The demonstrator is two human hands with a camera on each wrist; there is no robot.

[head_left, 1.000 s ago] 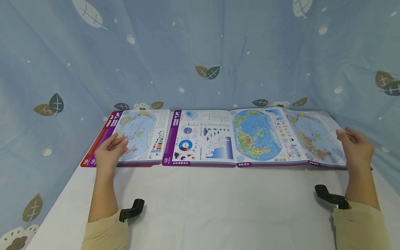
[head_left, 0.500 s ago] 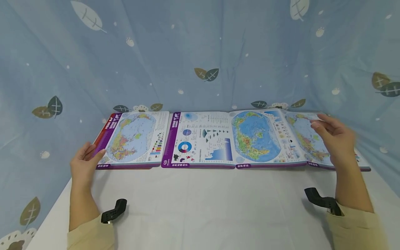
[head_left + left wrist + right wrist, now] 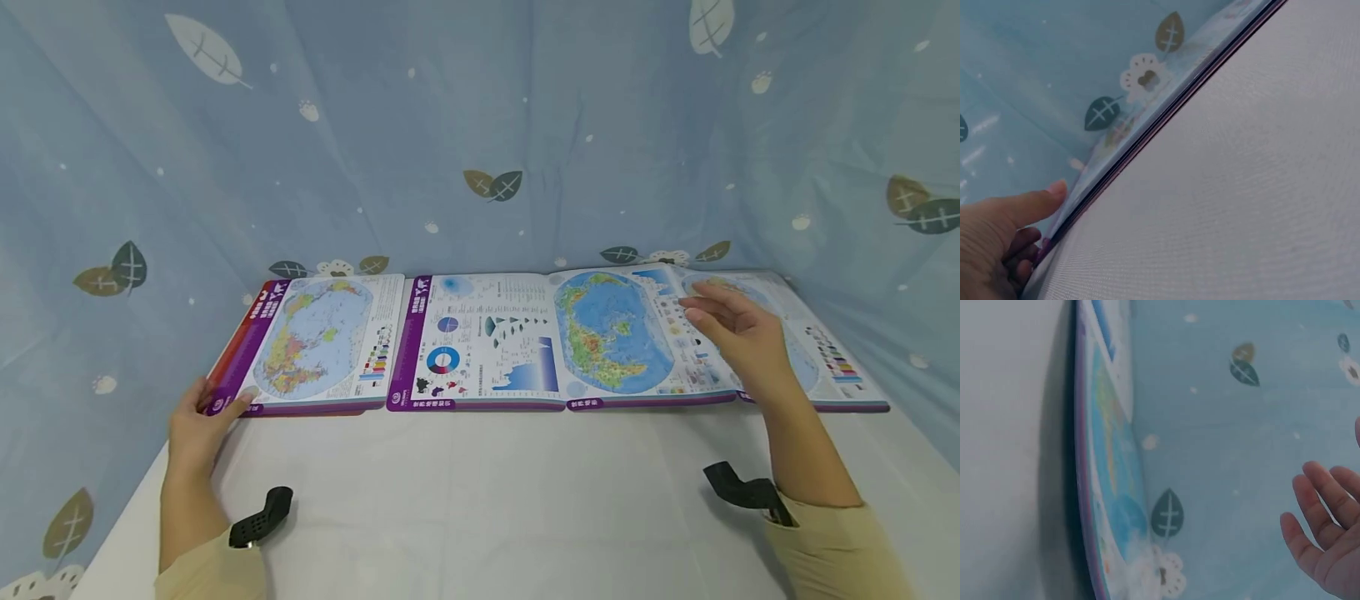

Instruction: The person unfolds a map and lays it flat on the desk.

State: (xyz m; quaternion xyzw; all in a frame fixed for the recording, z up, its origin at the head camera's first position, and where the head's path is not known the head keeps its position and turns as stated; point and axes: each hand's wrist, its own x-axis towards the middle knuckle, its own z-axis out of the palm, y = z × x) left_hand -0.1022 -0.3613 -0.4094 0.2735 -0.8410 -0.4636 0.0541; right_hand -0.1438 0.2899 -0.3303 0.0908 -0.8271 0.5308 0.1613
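Note:
A laminated fold-out map lies lengthwise near the back of the white table. Its left panel (image 3: 315, 342) shows a world map beside a purple strip, with a red strip (image 3: 238, 342) at its outer edge. Charts fill the middle panel (image 3: 495, 333), and a relief world map (image 3: 615, 333) lies right of them. My left hand (image 3: 197, 429) holds the left panel's near-left corner, thumb on top and fingers at the outer edge. Above the right-hand panels (image 3: 832, 358), my right hand (image 3: 738, 333) hovers with fingers extended, holding nothing. It partly hides the rightmost world map.
Behind the map hangs a blue leaf-patterned curtain (image 3: 480, 108), close to the map's far edge. White cloth (image 3: 480, 500) covers the table in front. A black wrist mount sticks out from the left sleeve (image 3: 210, 575) and another from the right sleeve (image 3: 832, 550).
My left hand has moved left and down from above the left panel to its corner and taken hold there. My right hand has moved left from the far right edge across the right panels.

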